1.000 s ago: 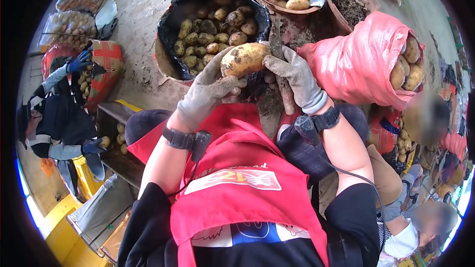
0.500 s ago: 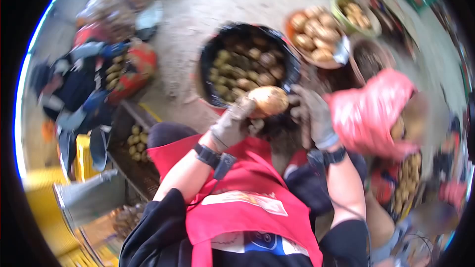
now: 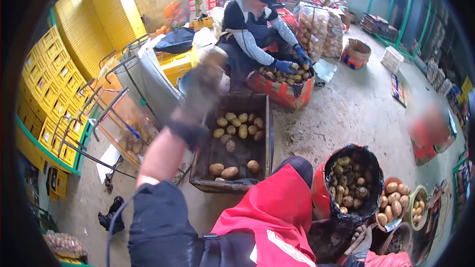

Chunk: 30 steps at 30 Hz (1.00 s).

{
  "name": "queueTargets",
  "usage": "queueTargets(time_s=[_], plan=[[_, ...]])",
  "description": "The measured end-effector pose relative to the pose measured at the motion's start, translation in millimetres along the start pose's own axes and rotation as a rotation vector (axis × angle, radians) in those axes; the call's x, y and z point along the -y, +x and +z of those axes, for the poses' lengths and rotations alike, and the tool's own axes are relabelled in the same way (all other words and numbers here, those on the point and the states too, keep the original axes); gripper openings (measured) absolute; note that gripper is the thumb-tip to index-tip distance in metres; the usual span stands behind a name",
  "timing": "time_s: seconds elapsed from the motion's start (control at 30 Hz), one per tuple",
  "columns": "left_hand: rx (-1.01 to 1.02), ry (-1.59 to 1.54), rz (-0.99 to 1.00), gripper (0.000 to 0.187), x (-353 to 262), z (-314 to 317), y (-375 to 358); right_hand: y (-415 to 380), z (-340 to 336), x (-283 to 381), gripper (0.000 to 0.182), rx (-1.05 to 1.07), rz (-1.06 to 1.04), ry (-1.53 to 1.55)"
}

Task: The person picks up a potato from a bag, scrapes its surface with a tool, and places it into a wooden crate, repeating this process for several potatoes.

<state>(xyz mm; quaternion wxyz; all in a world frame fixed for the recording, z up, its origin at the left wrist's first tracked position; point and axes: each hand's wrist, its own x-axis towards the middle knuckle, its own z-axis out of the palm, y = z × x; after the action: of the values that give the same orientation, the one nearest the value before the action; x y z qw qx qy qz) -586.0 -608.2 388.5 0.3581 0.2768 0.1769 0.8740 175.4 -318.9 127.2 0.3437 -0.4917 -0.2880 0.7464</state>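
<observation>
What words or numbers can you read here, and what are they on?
I can't read any clearly.
Red apron: printed pale patch, too slanted and small to read.
Red-and-white boxes at the back: any print is too small.
Yellow crates: any marks are too small.

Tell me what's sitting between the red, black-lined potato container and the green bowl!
An orange basin holding potatoes sits between the red, black-lined container and the green bowl; the head view shows it.
</observation>
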Motion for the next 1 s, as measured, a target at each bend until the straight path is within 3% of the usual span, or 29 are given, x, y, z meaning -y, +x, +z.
queueTargets(time_s=[0.03,0.07,0.13,0.2,0.27,0.33,0.4,0.47,0.5,0.53,0.6,0.63,0.67,0.7,0.77,0.8,0.87,0.93,1.0], plan=[[-0.02,-0.367,-0.078,0.027,-65,-10,26,5,-4,1,0.045,0.066,0.011,0.044],[-0.196,-0.056,0.168,0.041,-115,-14,34,7,-1,0,0.045,0.077,0.004,0.034],[-0.294,0.194,0.348,0.051,-196,-19,57,11,4,5,0.046,0.083,-0.036,0.021],[-0.35,0.159,0.386,0.055,-230,-40,73,8,22,11,0.047,0.017,-0.052,0.008],[-0.355,0.352,0.322,0.043,-220,-73,83,5,32,11,0.048,0.015,-0.05,-0.019],[-0.401,0.392,0.231,0.032,-165,-82,78,-9,55,14,0.047,-0.072,-0.049,-0.083],[-0.127,0.286,0.056,0.025,-109,-115,73,-12,58,13,0.046,-0.041,-0.018,-0.092],[-0.565,0.516,-0.053,0.025,-43,-70,42,-13,56,17,0.041,0.041,-0.008,-0.109],[-0.497,0.441,-0.143,0.019,-19,-70,33,-19,64,20,0.035,0.115,-0.002,-0.106],[-0.258,0.355,-0.315,0.02,-4,-121,44,-20,70,13,0.036,-0.121,-0.098,-0.029],[-0.259,0.34,-0.301,0.027,41,-81,27,-22,64,32,0.032,0.087,-0.072,-0.048],[-0.16,0.296,-0.386,0.033,56,-94,37,-16,49,36,0.031,0.156,-0.071,0.022],[-0.035,0.434,-0.382,0.037,75,-96,47,-35,81,49,0.025,0.016,-0.104,0.075],[0.031,0.24,-0.494,0.04,89,-88,58,-23,57,50,0.034,0.086,-0.127,0.11],[0.23,0.231,-0.699,0.046,133,-72,89,-24,42,63,0.042,0.103,-0.17,0.139],[0.117,0.52,-0.598,0.048,164,-55,96,-24,37,68,0.041,0.105,-0.179,0.137],[0.084,0.62,-0.726,0.047,230,3,104,-24,29,74,0.041,0.056,-0.199,0.127],[0.219,0.678,-0.804,0.046,298,22,109,-37,46,81,0.041,-0.081,-0.315,0.111],[0.335,0.754,-0.867,0.046,367,49,105,-32,37,75,0.04,-0.089,-0.312,0.191]])
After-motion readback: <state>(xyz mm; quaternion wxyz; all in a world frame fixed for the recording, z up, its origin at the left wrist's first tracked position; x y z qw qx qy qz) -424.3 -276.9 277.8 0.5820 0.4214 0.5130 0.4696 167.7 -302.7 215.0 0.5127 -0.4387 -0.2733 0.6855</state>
